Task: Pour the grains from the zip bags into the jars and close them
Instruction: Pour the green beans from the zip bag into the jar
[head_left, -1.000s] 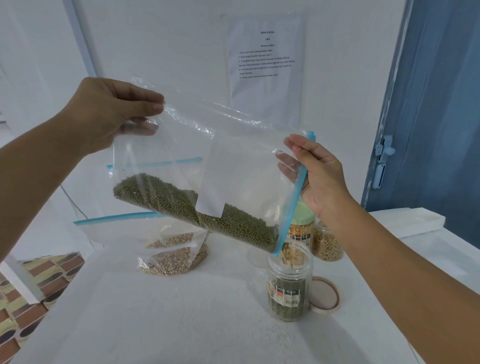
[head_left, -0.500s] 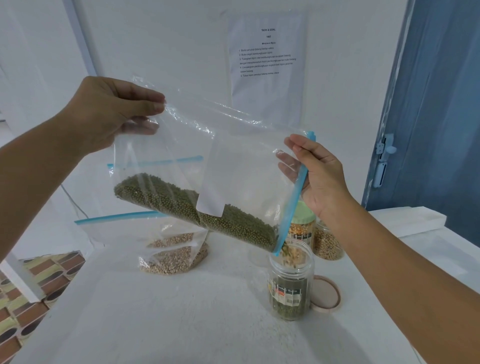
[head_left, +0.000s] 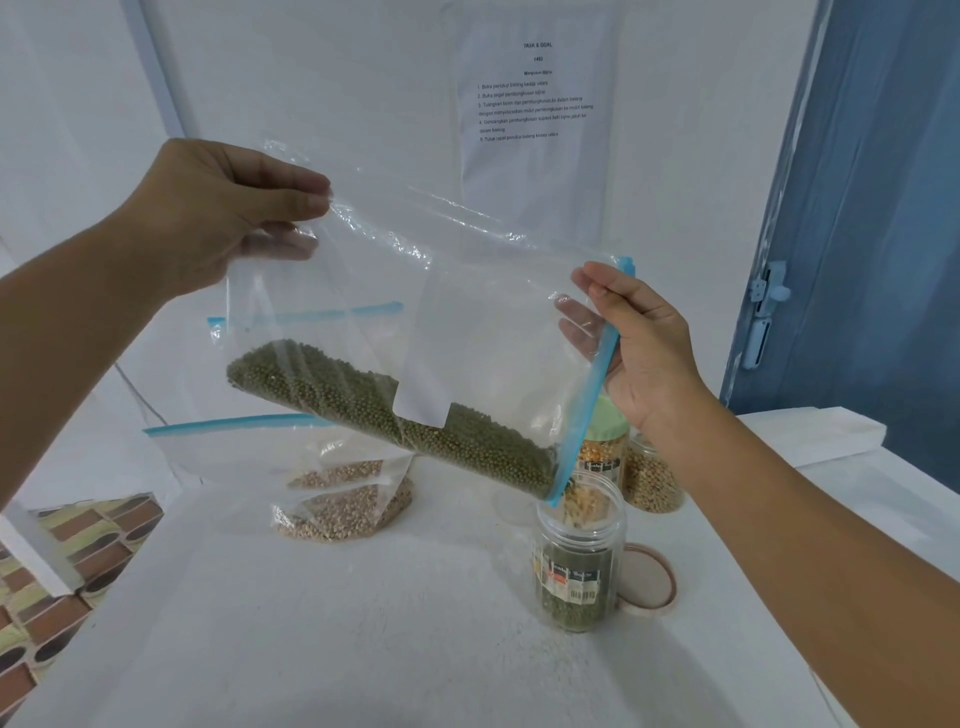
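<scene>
**Green-grain bag tilted over open jar**

Our left hand (head_left: 208, 218) pinches the zip bag (head_left: 415, 332) at its raised bottom corner. A second bag (head_left: 332, 488) lies behind on the counter (head_left: 363, 623). Our right hand (head_left: 644, 353) grips the blue zip edge, its lowest corner at the open jar (head_left: 579, 566); lid (head_left: 649, 582) beside.

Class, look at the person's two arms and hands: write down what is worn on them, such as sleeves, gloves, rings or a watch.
Nothing is worn. The left hand and right hand are bare: no gloves, and no rings on the fingers that show. Both forearms are bare as far as the picture's edge, with no sleeves, watch or bracelet in view.
</scene>
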